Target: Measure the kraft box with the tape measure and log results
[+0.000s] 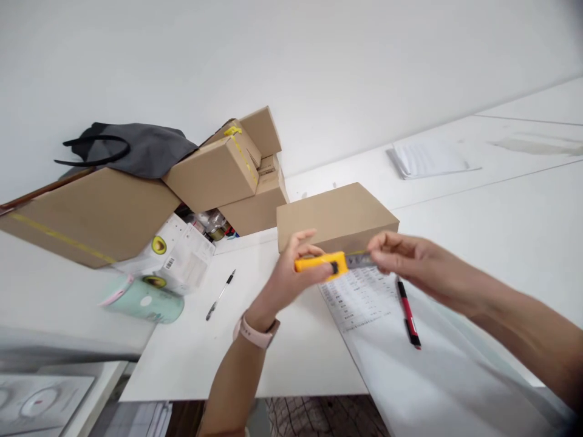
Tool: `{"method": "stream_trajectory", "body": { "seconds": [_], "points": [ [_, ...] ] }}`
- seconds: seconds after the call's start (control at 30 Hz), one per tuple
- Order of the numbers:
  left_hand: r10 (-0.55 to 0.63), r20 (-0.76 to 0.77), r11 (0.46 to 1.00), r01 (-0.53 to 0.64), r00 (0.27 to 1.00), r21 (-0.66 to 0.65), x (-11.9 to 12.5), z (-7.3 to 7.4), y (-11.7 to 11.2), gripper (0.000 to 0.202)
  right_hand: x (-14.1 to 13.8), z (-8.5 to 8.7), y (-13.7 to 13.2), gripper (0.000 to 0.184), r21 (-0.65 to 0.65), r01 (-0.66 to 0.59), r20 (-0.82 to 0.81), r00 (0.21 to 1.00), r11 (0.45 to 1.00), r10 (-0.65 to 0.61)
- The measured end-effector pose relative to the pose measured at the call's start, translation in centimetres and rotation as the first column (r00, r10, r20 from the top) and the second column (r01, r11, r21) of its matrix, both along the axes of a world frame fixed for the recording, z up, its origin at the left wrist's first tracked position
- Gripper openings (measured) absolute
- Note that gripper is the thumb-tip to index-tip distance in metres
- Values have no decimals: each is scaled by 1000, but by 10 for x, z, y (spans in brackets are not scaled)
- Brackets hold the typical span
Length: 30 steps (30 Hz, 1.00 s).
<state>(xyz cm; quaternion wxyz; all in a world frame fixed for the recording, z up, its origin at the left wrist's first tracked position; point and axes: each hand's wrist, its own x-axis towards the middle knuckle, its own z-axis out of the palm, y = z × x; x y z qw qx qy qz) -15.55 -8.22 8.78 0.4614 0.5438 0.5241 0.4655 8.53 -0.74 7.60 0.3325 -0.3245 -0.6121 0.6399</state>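
Observation:
A yellow utility knife (319, 265) with a black slider lies in my left hand (291, 270), the thumb over the slider. Its grey, marked blade (357, 261) extends to the right. My right hand (401, 258) is closed in a pinch at the far end of that blade; the exact contact at the fingertips is blurred. Just behind both hands sits a closed brown cardboard box (337, 212). Printed paper sheets (359, 303) lie beneath the hands, with a red and black pen (409, 312) on top.
Stacked cardboard boxes (214, 173) stand at the left with a dark grey bag (146, 145) on them. A mint-green pouch (146, 300) and a black-capped pen (220, 295) are at the table's left. More papers (430, 161) lie at the back right.

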Motion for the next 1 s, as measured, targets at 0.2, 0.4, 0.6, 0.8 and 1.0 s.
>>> {"method": "stream_trajectory", "body": {
  "seconds": [0.2, 0.4, 0.6, 0.8, 1.0],
  "points": [
    [502, -10, 860, -498, 865, 112, -91, 12, 38, 64, 15, 11, 119, 23, -129, 306, -249, 911, 943, -330],
    [607, -34, 795, -607, 794, 19, -160, -1, 53, 44, 2, -23, 162, 27, -132, 428, -59, 897, 894, -438],
    [582, -54, 813, -582, 812, 8, -160, -8, 62, 48, -24, -38, 155, 22, -44, 453, 52, 891, 890, -451],
    [520, -69, 853, -521, 851, 7, -138, -8, 79, 49, -33, -37, 146, 26, 82, 499, 240, 830, 862, -504],
    [512, -93, 857, -515, 854, -13, -133, -8, 78, 47, -32, -35, 140, 34, 61, 505, 299, 814, 861, -498]
  ]
}}
